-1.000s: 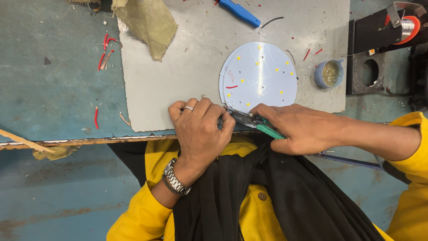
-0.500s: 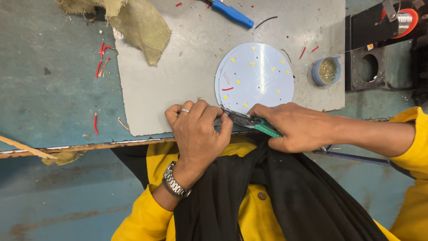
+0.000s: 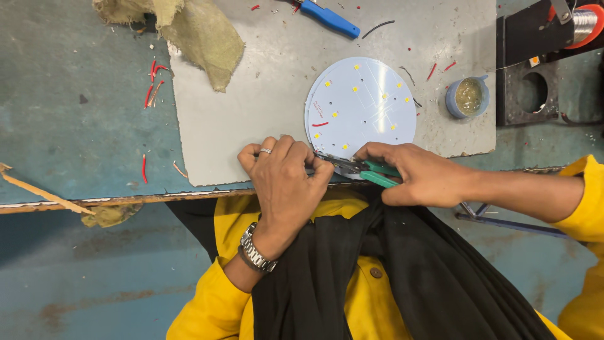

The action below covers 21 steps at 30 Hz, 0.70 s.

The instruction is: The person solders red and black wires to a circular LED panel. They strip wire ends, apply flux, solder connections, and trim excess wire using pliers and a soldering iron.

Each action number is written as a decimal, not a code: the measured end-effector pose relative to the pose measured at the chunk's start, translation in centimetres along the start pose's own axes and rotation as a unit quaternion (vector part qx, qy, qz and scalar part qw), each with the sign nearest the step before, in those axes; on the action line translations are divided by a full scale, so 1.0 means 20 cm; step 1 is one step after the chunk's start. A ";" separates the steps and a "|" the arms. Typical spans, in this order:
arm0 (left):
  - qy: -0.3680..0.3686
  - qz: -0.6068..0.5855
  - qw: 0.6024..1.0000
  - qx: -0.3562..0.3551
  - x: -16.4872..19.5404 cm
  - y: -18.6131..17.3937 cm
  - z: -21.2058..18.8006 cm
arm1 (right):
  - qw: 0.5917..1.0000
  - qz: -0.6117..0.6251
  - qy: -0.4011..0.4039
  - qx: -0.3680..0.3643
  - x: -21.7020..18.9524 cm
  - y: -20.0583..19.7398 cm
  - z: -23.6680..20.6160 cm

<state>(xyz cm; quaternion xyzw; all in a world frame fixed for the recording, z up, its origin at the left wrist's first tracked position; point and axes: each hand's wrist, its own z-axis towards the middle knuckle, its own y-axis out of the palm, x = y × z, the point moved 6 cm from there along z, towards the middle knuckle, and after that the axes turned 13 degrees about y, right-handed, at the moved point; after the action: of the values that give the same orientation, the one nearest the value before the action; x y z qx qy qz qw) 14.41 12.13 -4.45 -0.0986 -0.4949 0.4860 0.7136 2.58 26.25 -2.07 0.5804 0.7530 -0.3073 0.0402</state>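
My right hand (image 3: 418, 176) grips green-handled wire cutters (image 3: 368, 170) at the near edge of the bench, jaws pointing left toward my left hand (image 3: 286, 182). My left hand is closed in a fist over something small at the cutter's tip; what it pinches is hidden by the fingers. It wears a ring and a metal wristwatch (image 3: 255, 252). Just beyond both hands lies a round white LED board (image 3: 362, 104) with small yellow chips, resting on a grey mat (image 3: 251, 107).
A blue-handled tool (image 3: 330, 19) lies at the top of the mat. A small blue pot of flux (image 3: 467, 96) sits right of the board. A burlap rag (image 3: 189, 28) is at top left. Red wire scraps (image 3: 151, 91) dot the bench. A black fixture with a solder spool (image 3: 582, 22) stands top right.
Both hands stay at the bench edge with the cutters between them; the view has shifted slightly. No clear change in grip.
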 end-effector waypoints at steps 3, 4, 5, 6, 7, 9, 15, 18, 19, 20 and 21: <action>0.007 0.020 1.000 -0.002 0.01 0.01 0.00 | 0.999 -0.002 0.033 0.012 0.04 -0.01 0.01; 0.006 0.017 1.000 -0.002 0.01 0.01 0.00 | 0.999 -0.008 0.046 0.016 0.05 -0.02 0.01; 0.006 0.015 1.000 -0.003 0.01 0.01 0.00 | 0.999 -0.007 0.045 0.021 0.06 -0.02 0.01; 0.006 0.013 1.000 -0.003 0.01 0.01 0.00 | 0.999 -0.006 0.044 0.027 0.06 -0.03 0.01; 0.005 0.017 1.000 -0.004 0.00 0.02 0.00 | 0.998 -0.006 0.044 0.032 0.06 -0.04 0.02; 0.004 0.025 1.000 -0.006 0.00 0.03 -0.01 | 0.997 -0.025 0.068 0.031 0.06 -0.03 0.02; 0.033 0.062 0.998 0.000 0.01 0.05 -0.03 | 0.954 0.145 -0.143 0.221 -0.05 -0.41 -0.05; 0.044 0.054 0.997 0.018 0.00 0.04 -0.02 | 0.911 0.211 -0.130 0.329 0.12 -0.72 -0.07; 0.043 0.052 0.998 0.012 0.00 0.04 -0.03 | 0.938 0.106 -0.089 0.318 0.17 -0.72 -0.02; 0.042 0.042 0.998 0.004 0.01 0.04 -0.04 | 0.949 0.004 -0.048 0.312 0.23 -0.72 0.04; 0.046 0.034 0.998 0.005 0.00 0.04 -0.03 | 0.931 -0.133 -0.024 0.339 0.25 -0.75 0.09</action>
<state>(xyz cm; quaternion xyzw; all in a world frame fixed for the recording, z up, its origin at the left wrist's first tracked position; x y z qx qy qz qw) 14.34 12.80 -5.19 -0.1342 -0.4553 0.5071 0.7194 -13.09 27.62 0.63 0.4468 0.6728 -0.5609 -0.1819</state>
